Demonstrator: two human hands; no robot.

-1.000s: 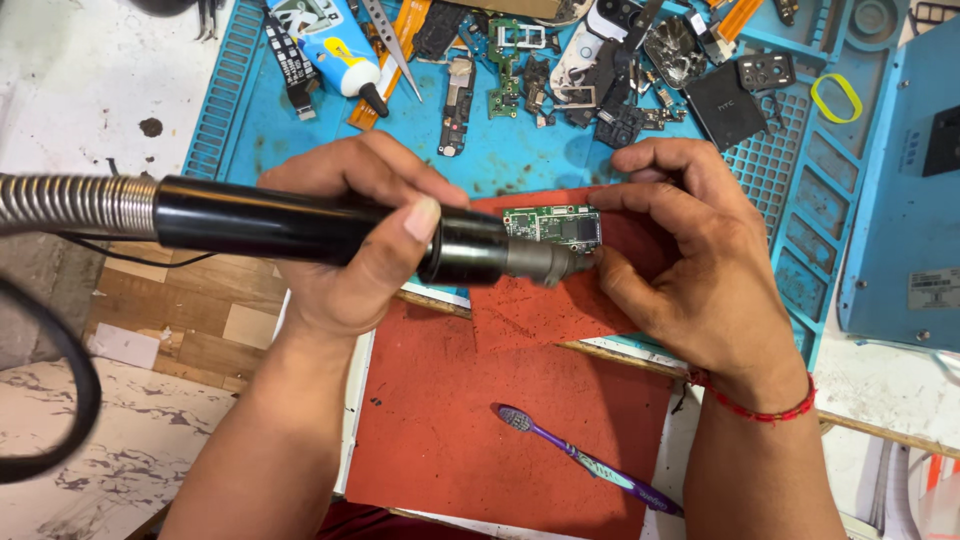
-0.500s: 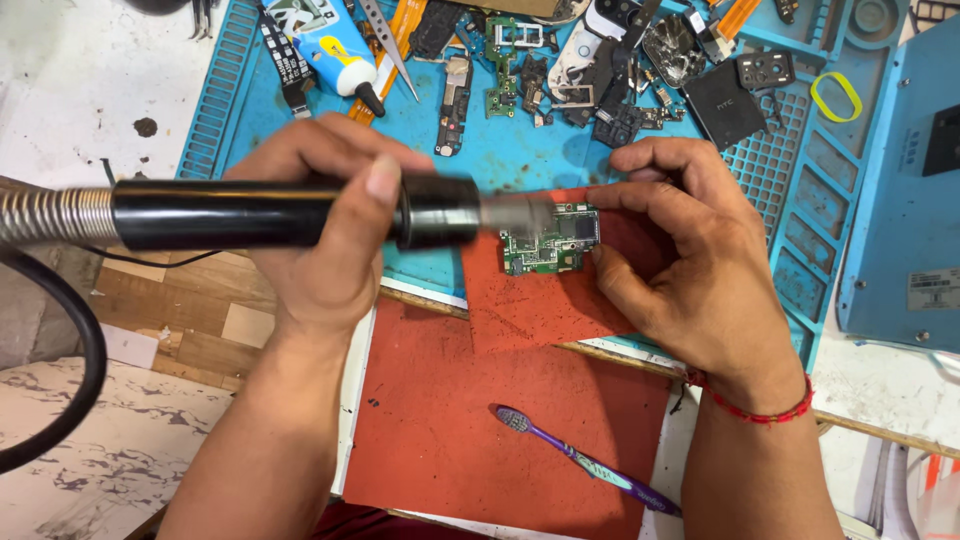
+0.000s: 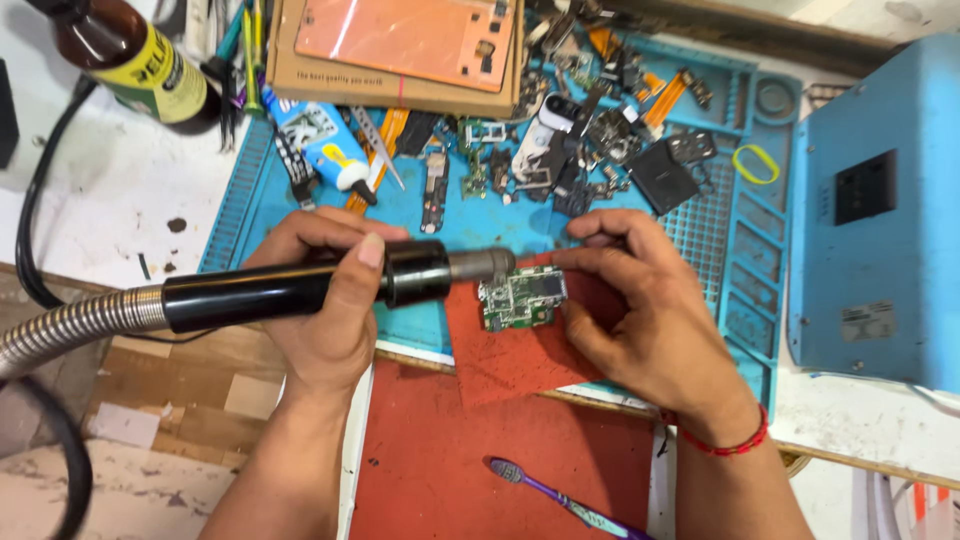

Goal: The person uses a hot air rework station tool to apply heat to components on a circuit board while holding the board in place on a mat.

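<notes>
**Hot-air nozzle held at circuit board**

The black hot-air handpiece (image 3: 300, 290) is gripped by the closed left hand (image 3: 325, 300), its metal nozzle just left of the green circuit board (image 3: 520, 298). The board, lying on a red mat (image 3: 510, 355), is pinned at its right edge by the right hand (image 3: 640, 320) fingertips.
</notes>
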